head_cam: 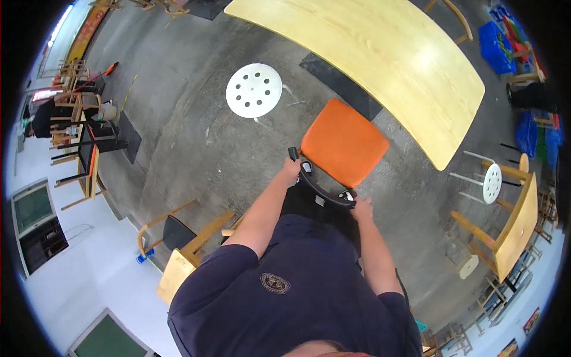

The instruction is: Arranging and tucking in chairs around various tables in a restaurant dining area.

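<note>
In front of my body is a chair with an orange padded seat (345, 143) and a dark curved back rail (323, 193). My left hand (292, 168) grips the rail close to its left end. Around the right end is my right hand (363, 209). The seat lies beyond the rail, close to the near edge of a table with a light wood-grain top (379, 49). Whether the chair's legs touch the floor cannot be seen. A white round stool (254, 90) with holes in its seat stands to the left of the chair.
A dark table base plate (341, 82) lies on the concrete floor (187, 111). At right are another white stool (492, 184), an upturned wooden chair or table frame (515, 223) and blue crates (496, 47). A person (42, 118) is among stacked chairs at far left. A dark-seated chair (176, 232) stands behind my left arm.
</note>
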The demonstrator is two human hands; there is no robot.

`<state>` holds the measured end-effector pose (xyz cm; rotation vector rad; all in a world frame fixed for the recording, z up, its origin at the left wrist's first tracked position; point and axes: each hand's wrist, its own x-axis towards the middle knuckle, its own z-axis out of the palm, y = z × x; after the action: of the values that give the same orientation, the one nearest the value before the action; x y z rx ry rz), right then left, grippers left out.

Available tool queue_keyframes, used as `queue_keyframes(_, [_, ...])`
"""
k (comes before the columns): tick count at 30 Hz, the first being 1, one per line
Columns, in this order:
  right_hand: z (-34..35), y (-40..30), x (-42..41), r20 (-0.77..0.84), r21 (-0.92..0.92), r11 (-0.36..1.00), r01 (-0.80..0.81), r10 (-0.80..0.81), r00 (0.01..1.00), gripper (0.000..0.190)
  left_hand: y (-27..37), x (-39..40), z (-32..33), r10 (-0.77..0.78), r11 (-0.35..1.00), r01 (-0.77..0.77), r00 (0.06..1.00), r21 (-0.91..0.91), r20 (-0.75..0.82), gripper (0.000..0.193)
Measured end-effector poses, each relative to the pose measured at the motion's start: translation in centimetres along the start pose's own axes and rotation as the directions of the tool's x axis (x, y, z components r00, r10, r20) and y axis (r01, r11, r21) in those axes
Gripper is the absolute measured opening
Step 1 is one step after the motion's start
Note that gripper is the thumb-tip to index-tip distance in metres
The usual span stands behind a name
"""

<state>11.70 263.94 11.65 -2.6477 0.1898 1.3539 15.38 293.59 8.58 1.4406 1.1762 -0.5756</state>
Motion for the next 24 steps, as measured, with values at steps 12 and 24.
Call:
queue_keyframes(12, [-2.6,5.2,3.0,-0.197,0.053,0.998,-0.039,0.049,0.979,0.043,-3.2,1.6,3.7,-0.019,1.0,0.015,0.982,0.023,0.188,0.02])
queue_keyframes(24, [-0.4,1.3,-4.2,-0.251,0.143,0.986,-0.088,0.122,0.96,0.054,-3.1,0.2,2.3,0.138,0.986,-0.15,0.981,0.08,0.133,0.025])
